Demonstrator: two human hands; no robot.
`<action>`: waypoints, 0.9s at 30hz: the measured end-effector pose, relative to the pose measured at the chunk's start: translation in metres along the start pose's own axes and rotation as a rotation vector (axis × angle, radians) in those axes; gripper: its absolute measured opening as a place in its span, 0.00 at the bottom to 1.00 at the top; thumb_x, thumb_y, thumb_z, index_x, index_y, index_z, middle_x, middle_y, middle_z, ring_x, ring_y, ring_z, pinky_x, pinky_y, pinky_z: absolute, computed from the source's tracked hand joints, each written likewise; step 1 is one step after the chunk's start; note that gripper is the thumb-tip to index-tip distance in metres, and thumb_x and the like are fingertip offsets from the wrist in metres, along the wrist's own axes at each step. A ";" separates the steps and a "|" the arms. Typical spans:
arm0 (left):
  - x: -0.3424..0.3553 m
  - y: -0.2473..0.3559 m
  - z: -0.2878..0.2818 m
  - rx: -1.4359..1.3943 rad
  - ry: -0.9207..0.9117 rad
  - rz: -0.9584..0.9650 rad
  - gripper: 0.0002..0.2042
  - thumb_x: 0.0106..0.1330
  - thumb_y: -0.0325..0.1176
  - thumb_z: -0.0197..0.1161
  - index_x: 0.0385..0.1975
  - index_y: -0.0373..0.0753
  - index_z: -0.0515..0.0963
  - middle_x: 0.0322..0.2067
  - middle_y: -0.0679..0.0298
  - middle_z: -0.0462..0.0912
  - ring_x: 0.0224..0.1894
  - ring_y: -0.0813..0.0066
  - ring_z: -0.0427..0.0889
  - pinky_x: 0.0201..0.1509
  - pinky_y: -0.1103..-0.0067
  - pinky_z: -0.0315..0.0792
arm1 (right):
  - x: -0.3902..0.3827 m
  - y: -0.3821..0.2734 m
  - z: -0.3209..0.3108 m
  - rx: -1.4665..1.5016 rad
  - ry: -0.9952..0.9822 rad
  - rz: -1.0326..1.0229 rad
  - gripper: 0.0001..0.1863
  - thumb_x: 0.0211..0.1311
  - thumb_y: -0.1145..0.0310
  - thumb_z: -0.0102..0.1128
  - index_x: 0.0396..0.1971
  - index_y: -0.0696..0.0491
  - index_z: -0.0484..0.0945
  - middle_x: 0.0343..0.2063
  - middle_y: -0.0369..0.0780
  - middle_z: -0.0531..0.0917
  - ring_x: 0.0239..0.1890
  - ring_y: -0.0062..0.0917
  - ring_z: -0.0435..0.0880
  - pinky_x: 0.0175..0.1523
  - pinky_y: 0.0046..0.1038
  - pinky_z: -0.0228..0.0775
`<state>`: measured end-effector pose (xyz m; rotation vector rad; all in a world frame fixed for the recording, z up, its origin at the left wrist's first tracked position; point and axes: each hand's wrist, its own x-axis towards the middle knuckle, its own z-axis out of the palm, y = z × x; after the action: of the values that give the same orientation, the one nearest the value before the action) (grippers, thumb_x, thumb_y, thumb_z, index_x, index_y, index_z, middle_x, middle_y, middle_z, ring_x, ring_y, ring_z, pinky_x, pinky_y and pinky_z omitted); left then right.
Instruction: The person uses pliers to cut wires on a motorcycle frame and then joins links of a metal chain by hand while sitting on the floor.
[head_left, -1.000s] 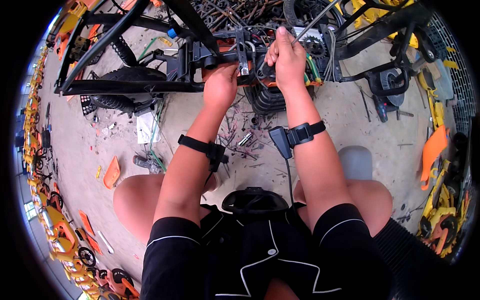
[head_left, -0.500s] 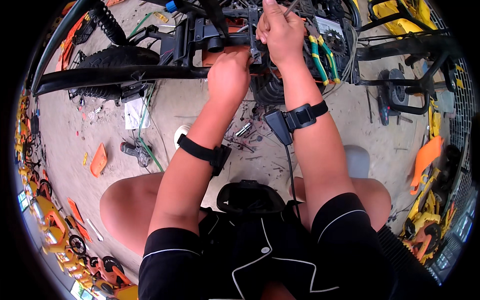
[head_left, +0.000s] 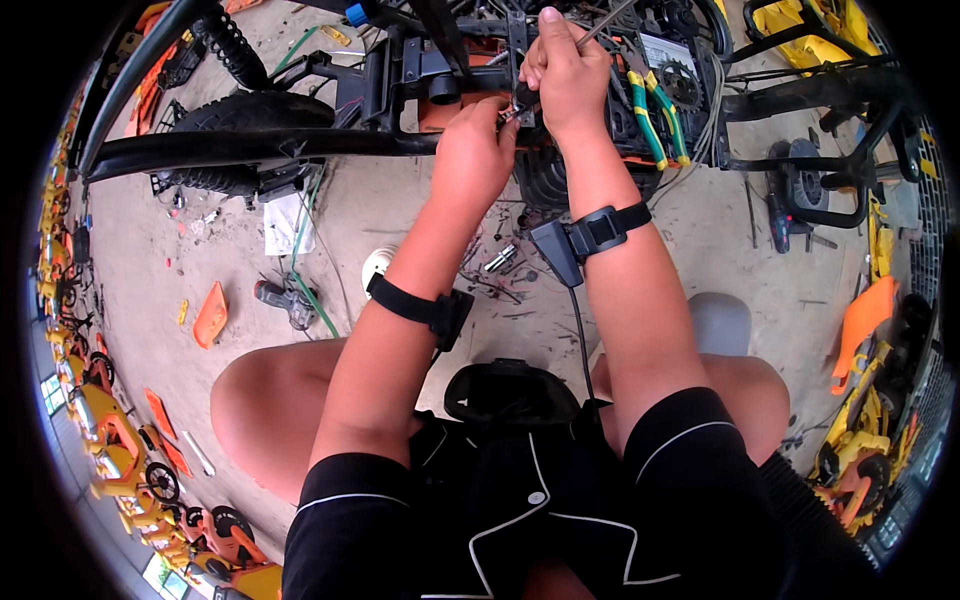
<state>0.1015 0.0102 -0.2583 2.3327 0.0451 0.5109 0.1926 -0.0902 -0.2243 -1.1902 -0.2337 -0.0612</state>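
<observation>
Far left runs a black tubular metal frame (head_left: 250, 147); beside it the left hand (head_left: 474, 150) bunches its fingers, grasp unclear; rightward, the right hand (head_left: 572, 85) clenches a slim grey metal rod (head_left: 606, 22), green-and-yellow pliers (head_left: 642, 110) just right.

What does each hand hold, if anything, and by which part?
Right hand: a metal rod, by its lower visible part. Left hand: cannot be told.

left hand (head_left: 475, 155) nearer right hand (head_left: 575, 95), fingers (head_left: 487, 107) less curled

Two hands (head_left: 475, 150) (head_left: 575, 85), two straps (head_left: 403, 303) (head_left: 632, 215) and one pair of pliers (head_left: 645, 120) show.
</observation>
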 end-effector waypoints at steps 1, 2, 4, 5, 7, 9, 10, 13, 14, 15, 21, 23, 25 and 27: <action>-0.001 -0.001 0.000 0.012 0.016 0.030 0.08 0.62 0.30 0.66 0.37 0.34 0.83 0.34 0.50 0.84 0.37 0.49 0.83 0.41 0.64 0.76 | -0.001 -0.001 -0.001 0.025 -0.023 -0.041 0.26 0.75 0.56 0.51 0.14 0.50 0.62 0.12 0.33 0.66 0.14 0.20 0.66 0.27 0.27 0.64; -0.002 -0.001 0.001 0.020 0.033 0.062 0.07 0.62 0.29 0.67 0.37 0.34 0.83 0.33 0.50 0.84 0.36 0.49 0.83 0.41 0.64 0.76 | 0.001 -0.002 -0.003 0.067 0.004 -0.011 0.27 0.75 0.56 0.51 0.14 0.50 0.61 0.11 0.33 0.66 0.14 0.20 0.66 0.26 0.27 0.64; -0.006 -0.001 0.002 0.048 0.015 0.040 0.06 0.61 0.28 0.67 0.35 0.34 0.83 0.32 0.51 0.83 0.35 0.50 0.82 0.41 0.64 0.75 | -0.003 -0.002 -0.006 0.103 0.065 -0.034 0.27 0.75 0.56 0.50 0.14 0.50 0.61 0.11 0.33 0.65 0.14 0.20 0.66 0.26 0.28 0.65; -0.008 0.000 0.002 0.058 0.007 0.024 0.06 0.60 0.28 0.67 0.35 0.34 0.83 0.31 0.52 0.82 0.35 0.50 0.82 0.41 0.64 0.75 | -0.005 -0.006 -0.006 0.117 0.092 -0.042 0.27 0.75 0.56 0.50 0.14 0.50 0.61 0.11 0.33 0.65 0.14 0.20 0.66 0.26 0.28 0.65; -0.005 -0.001 0.002 0.049 0.042 0.040 0.06 0.60 0.28 0.67 0.34 0.34 0.83 0.31 0.52 0.83 0.34 0.50 0.82 0.40 0.64 0.75 | -0.004 -0.015 -0.005 0.151 0.086 -0.072 0.27 0.75 0.56 0.50 0.13 0.50 0.60 0.10 0.34 0.65 0.13 0.20 0.65 0.26 0.28 0.65; -0.005 0.001 0.002 0.050 0.056 0.060 0.05 0.61 0.27 0.66 0.34 0.34 0.82 0.31 0.51 0.82 0.34 0.48 0.81 0.39 0.62 0.75 | 0.000 -0.030 -0.005 0.159 0.058 -0.107 0.27 0.75 0.57 0.50 0.13 0.50 0.60 0.10 0.34 0.65 0.12 0.21 0.65 0.25 0.28 0.65; -0.004 0.002 0.003 0.048 0.050 0.062 0.05 0.61 0.27 0.66 0.34 0.34 0.82 0.31 0.51 0.82 0.34 0.48 0.81 0.40 0.62 0.75 | 0.004 -0.031 -0.007 0.171 0.094 -0.023 0.25 0.75 0.57 0.52 0.15 0.50 0.66 0.10 0.32 0.69 0.10 0.17 0.66 0.18 0.22 0.60; -0.003 0.003 0.001 0.032 0.035 0.052 0.05 0.61 0.27 0.66 0.34 0.33 0.82 0.32 0.50 0.82 0.35 0.48 0.81 0.40 0.62 0.75 | -0.001 -0.054 0.005 0.149 0.007 -0.181 0.27 0.75 0.57 0.50 0.12 0.50 0.60 0.09 0.35 0.65 0.11 0.21 0.65 0.24 0.28 0.64; -0.001 0.004 0.001 0.031 0.023 0.049 0.05 0.61 0.27 0.66 0.34 0.33 0.82 0.32 0.50 0.82 0.35 0.47 0.81 0.41 0.62 0.75 | -0.004 -0.043 0.005 0.117 0.036 -0.174 0.27 0.75 0.58 0.50 0.12 0.51 0.61 0.09 0.35 0.65 0.11 0.21 0.65 0.22 0.27 0.62; -0.001 0.005 0.002 0.031 0.013 0.042 0.05 0.61 0.27 0.66 0.34 0.33 0.82 0.32 0.50 0.82 0.35 0.47 0.81 0.41 0.62 0.75 | -0.010 -0.027 0.005 -0.107 0.092 -0.146 0.27 0.75 0.58 0.50 0.12 0.51 0.63 0.09 0.34 0.66 0.11 0.20 0.66 0.21 0.26 0.62; -0.002 0.001 0.004 0.050 0.021 0.000 0.07 0.60 0.28 0.67 0.35 0.34 0.84 0.32 0.51 0.84 0.37 0.50 0.82 0.44 0.64 0.76 | -0.005 -0.026 0.003 0.097 0.033 -0.132 0.28 0.75 0.59 0.49 0.11 0.51 0.62 0.09 0.34 0.65 0.11 0.19 0.65 0.22 0.26 0.62; 0.000 0.002 0.005 0.036 0.037 0.013 0.07 0.60 0.28 0.67 0.35 0.34 0.84 0.33 0.50 0.84 0.37 0.50 0.82 0.44 0.64 0.75 | -0.002 -0.046 0.009 0.100 -0.001 -0.225 0.28 0.76 0.59 0.48 0.11 0.50 0.60 0.08 0.35 0.65 0.11 0.19 0.64 0.23 0.26 0.62; -0.004 -0.003 0.007 0.062 0.004 0.003 0.07 0.60 0.28 0.67 0.35 0.33 0.84 0.33 0.50 0.84 0.37 0.50 0.82 0.44 0.64 0.75 | -0.009 -0.029 0.011 -0.173 0.091 -0.184 0.28 0.75 0.58 0.51 0.11 0.51 0.61 0.08 0.35 0.65 0.11 0.19 0.64 0.22 0.25 0.62; 0.002 -0.002 0.006 0.054 -0.010 0.001 0.07 0.60 0.28 0.67 0.34 0.33 0.84 0.33 0.50 0.84 0.37 0.49 0.82 0.44 0.64 0.75 | -0.005 -0.006 0.008 -0.015 0.078 -0.050 0.27 0.73 0.59 0.53 0.11 0.51 0.63 0.08 0.34 0.66 0.11 0.19 0.65 0.21 0.26 0.62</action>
<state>0.1058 0.0083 -0.2629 2.3874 0.0541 0.5046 0.1859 -0.0854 -0.2174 -1.1950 -0.1940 -0.1529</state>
